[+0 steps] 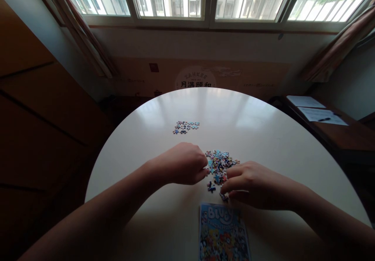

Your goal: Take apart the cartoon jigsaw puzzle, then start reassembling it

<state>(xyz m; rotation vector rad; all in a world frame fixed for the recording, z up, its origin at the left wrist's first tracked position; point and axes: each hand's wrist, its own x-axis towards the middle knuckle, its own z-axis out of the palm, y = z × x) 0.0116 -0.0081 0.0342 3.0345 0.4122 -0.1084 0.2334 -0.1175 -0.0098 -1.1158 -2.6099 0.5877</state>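
A pile of small jigsaw pieces (219, 161) lies on the white round table between my two hands. My left hand (187, 164) is closed at the pile's left edge, its fingers curled under; whatever they hold, if anything, is hidden. At the pile's lower right, my right hand (249, 185) pinches a dark jigsaw piece (224, 197) at its fingertips, close to the tabletop. Just left of that, another dark blue jigsaw piece (211, 187) lies apart from the heap. Below both hands is a blue Bluey picture box or card (224, 231), printed with many cartoon characters.
Farther back, a small group of jigsaw pieces (185, 126) lies on the table (140, 136). Papers (320, 115) and a pen rest on a brown desk to the right. Windows with bars and curtains stand beyond the table, and an orange-brown cabinet (38, 97) is at the left.
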